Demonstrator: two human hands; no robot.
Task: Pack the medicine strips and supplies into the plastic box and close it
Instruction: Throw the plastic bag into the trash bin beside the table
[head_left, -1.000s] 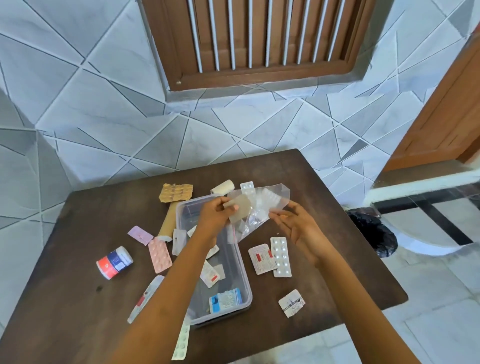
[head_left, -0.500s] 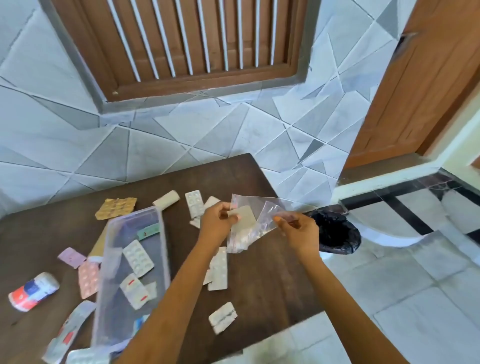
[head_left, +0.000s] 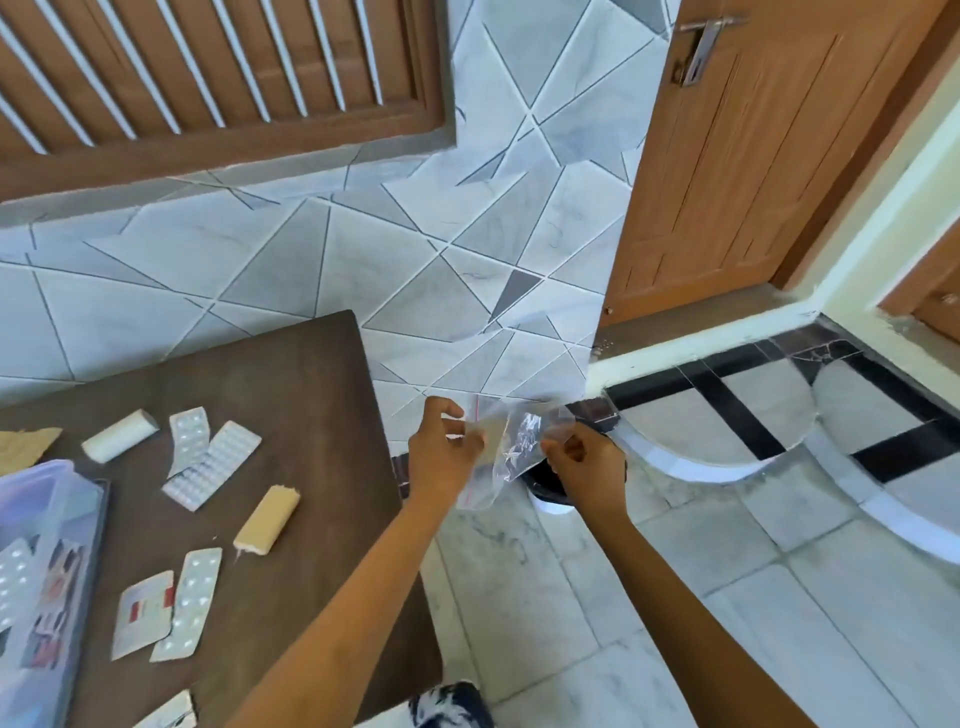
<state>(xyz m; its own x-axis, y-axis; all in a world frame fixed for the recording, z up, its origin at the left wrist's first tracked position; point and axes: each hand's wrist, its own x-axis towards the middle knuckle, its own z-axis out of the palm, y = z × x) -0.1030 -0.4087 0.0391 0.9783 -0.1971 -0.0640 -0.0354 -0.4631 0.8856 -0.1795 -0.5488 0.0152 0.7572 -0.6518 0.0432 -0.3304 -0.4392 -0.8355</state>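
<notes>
Both hands hold a clear plastic zip bag (head_left: 511, 449) out past the table's right edge, above a bin with a black liner (head_left: 545, 480). My left hand (head_left: 441, 449) pinches the bag's left side and my right hand (head_left: 589, 462) grips its right side. The bag looks empty. The clear plastic box (head_left: 36, 525) sits open at the far left of the dark table (head_left: 291, 395) with blister strips inside. On the table lie several blister strips (head_left: 210, 465), a beige strip pack (head_left: 267, 519), a white bandage roll (head_left: 119, 435) and two strips (head_left: 166, 605) near the front.
A tiled wall and a wooden louvred window are behind the table. A wooden door (head_left: 753, 156) stands at the right. Pale floor tiles with black bands (head_left: 737, 415) lie to the right. A patterned foot or slipper (head_left: 452, 704) shows at the bottom.
The view has swung to the right. Both hands carried the clear bag from over the box, off the table's right edge to above the bin. The beige pack now lies on the table.
</notes>
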